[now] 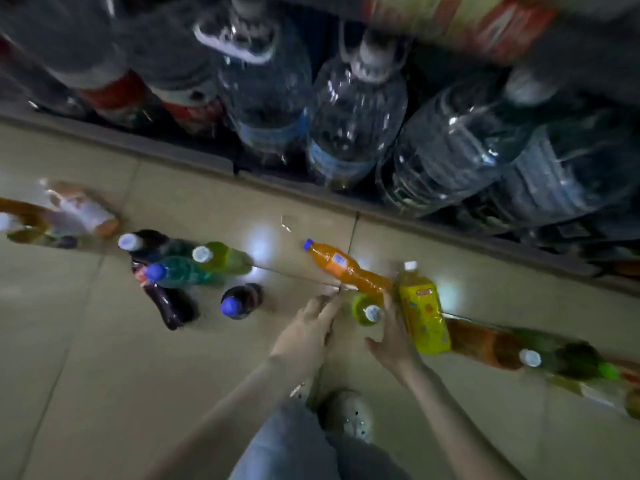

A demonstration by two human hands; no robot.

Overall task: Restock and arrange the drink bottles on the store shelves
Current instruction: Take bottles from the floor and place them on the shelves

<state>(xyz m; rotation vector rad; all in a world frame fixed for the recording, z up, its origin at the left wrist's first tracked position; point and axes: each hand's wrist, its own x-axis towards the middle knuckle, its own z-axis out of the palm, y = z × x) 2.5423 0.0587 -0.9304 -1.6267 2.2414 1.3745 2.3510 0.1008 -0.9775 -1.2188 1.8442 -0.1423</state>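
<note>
Several drink bottles stand or lie on the tiled floor in front of the bottom shelf. An orange soda bottle with a blue cap lies on its side. A small green bottle with a white cap stands between my hands. My left hand reaches toward it with straight fingers and holds nothing. My right hand is spread open, its fingers against the yellow-labelled bottle, which leans over. The view is blurred.
A cluster of dark, teal and green bottles stands to the left, more bottles lie at the right. Large water jugs fill the bottom shelf behind its grey edge. My shoe is below the hands.
</note>
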